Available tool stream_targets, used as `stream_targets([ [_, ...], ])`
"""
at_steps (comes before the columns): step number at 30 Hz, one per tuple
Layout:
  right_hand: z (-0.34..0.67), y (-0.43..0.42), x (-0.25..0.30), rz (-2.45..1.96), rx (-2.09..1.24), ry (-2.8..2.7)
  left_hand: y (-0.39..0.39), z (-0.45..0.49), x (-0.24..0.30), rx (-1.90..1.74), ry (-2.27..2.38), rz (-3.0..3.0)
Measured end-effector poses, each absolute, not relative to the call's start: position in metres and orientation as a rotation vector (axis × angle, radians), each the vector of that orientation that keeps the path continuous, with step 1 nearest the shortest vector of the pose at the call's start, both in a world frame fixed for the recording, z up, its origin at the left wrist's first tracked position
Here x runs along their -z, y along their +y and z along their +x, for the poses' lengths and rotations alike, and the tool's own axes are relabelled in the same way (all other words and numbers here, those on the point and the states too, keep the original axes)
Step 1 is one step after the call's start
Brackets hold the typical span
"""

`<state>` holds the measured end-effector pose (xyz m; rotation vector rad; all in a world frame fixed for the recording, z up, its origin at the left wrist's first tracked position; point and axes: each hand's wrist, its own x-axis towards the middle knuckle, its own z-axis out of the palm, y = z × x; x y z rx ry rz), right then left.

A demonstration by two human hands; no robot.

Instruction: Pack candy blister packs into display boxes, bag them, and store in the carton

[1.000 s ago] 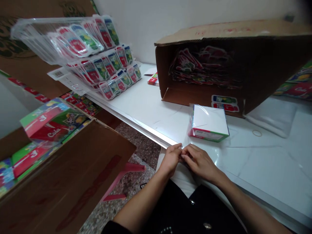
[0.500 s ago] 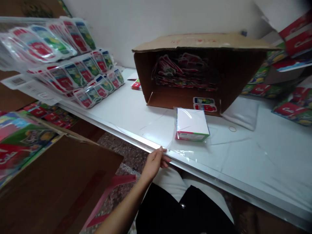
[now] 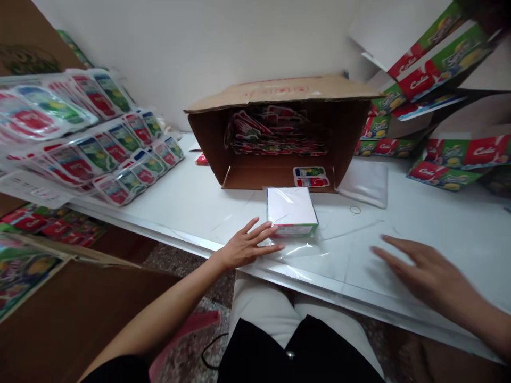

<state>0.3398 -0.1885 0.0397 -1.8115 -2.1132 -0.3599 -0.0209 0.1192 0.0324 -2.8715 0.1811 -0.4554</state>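
A small white-topped box with red and green sides lies on the white table in a clear plastic bag, whose loose end spreads toward the table's front edge. My left hand has its fingers spread, at the box's near left corner and over the bag; nothing is gripped in it. My right hand, slightly blurred, hovers over the table to the right, thumb and fingers apart, holding nothing. Behind the small box, a cardboard carton on its side holds a heap of bottle-shaped red and green cards.
Plastic-wrapped packs of bottle-shaped cards are stacked on the left. Printed Cola and Sprite cartons stand at the right. A folded clear bag and a rubber band lie on the table. An open brown carton stands below left.
My left hand has moved from the table's front edge up to the bagged box, fingers spreading. My right hand has come into view at the right. The view has shifted right.
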Motion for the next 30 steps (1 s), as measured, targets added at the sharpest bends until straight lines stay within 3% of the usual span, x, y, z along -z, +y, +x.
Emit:
stream_targets([
  [5, 0.307, -0.09, -0.03, -1.35, 0.52, -2.514, 0.117, -0.01, -0.044, 0.35, 0.314, -2.948],
  [11, 0.294, -0.052, -0.03, -0.993, 0.219, -2.489, 0.115, -0.013, -0.033, 0.573, 0.264, -2.974],
  [23, 0.274, -0.049, -0.034, -1.149, -0.272, -1.884, 0.09, 0.014, -0.01, 1.651, -0.165, -3.031],
  [30, 0.261, -0.051, -0.013, -1.169, -0.598, -1.179, 0.079, 0.02, -0.014, 1.867, -0.428, -2.954],
])
